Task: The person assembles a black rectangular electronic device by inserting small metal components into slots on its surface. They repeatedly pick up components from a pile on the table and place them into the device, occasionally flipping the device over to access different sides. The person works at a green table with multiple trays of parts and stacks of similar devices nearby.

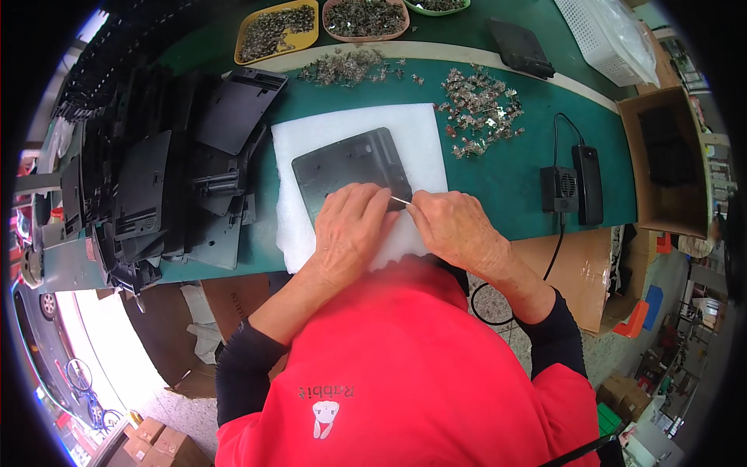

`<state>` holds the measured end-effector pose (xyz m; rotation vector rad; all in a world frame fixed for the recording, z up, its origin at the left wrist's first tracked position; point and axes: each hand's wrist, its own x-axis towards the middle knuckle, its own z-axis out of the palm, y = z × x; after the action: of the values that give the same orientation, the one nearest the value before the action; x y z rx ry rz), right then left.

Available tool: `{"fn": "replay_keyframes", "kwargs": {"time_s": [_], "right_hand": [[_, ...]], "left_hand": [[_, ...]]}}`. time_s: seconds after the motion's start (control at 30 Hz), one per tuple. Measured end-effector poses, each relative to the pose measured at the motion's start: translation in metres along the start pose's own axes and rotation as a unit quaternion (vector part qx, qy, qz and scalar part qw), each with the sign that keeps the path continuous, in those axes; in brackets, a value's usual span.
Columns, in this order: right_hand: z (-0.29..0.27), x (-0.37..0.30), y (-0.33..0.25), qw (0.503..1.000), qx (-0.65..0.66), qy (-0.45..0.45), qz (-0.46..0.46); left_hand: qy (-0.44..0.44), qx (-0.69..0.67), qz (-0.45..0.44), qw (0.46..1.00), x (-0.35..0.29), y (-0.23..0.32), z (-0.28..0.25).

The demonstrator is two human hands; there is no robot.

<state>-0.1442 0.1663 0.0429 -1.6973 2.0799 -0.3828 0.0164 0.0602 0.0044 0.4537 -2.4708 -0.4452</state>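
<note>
A black plastic panel point(342, 159), roughly square with small raised details, lies tilted on a white foam sheet point(296, 233) in front of me. My left hand point(350, 229) is closed over the panel's near edge, its fingers bent together. In my closed right hand point(459, 229) is a thin metal tool point(400, 201) with a narrow shaft; its handle is hidden by my fingers. The shaft points left across the panel's near right corner, close to my left fingertips. What its tip touches is hidden.
Stacked black panels point(144, 183) crowd the left. Loose small metal clips point(481, 109) lie beyond the foam, near a yellow tray point(278, 33) and a pink tray point(366, 19) of small parts. A black corded device point(559, 189) and an open cardboard box point(669, 159) stand right.
</note>
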Motion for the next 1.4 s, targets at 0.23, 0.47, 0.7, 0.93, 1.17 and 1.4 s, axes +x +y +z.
{"fn": "replay_keyframes", "kwargs": {"time_s": [0.23, 0.47, 0.7, 0.93, 1.17, 1.4], "right_hand": [[0.005, 0.001, 0.011, 0.997, 0.0, 0.027, -0.068], [0.008, -0.003, 0.017, 0.992, -0.033, 0.032, -0.115], [0.014, -0.008, 0.015, 0.976, -0.136, 0.039, -0.165], [0.011, -0.008, 0.027, 0.978, -0.099, 0.05, -0.179], [-0.001, 0.013, 0.025, 0.854, 0.494, 0.16, -0.023], [-0.001, 0.065, 0.007, 0.742, 0.659, 0.118, -0.019]], "left_hand": [[0.002, 0.002, 0.002, 1.0, 0.002, 0.001, 0.001], [0.017, 0.023, 0.033, 0.999, 0.0, 0.003, 0.002], [0.01, 0.029, 0.073, 0.997, -0.005, -0.002, 0.005], [0.025, -0.02, -0.015, 0.999, -0.006, 0.0, 0.007], [0.023, -0.028, -0.011, 0.999, -0.004, 0.002, 0.002], [0.021, -0.041, -0.068, 0.997, 0.007, 0.006, 0.004]]}}
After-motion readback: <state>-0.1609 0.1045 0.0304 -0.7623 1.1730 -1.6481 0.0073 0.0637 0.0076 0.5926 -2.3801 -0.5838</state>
